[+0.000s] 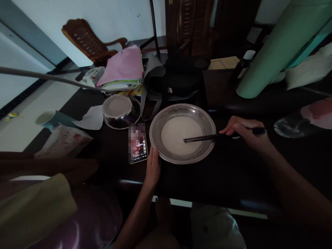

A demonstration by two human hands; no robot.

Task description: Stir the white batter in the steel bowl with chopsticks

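A wide metal bowl (153, 133) stands on the dark table in front of me, with a milky white liquid (178, 131) in it. My left hand (153, 167) holds the bowl at its lower left edge; some of the fingers are hidden under the rim. Dark chopsticks (203, 138) are gripped in my right hand (243, 129), just right of the bowl. Their tips dip into the liquid near its middle. A phone (138, 145) with a lit screen lies close to my left hand, left of the bowl.
Behind the phone, an upturned metal bowl (118, 105) sits near papers (123, 65) and a black bag (178, 79). A tall green cylinder (277, 52) and a dark bottle (243, 64) stand at back right. A blue-green cup (54, 119) lies left. Another person's arm (64, 167) is at left.
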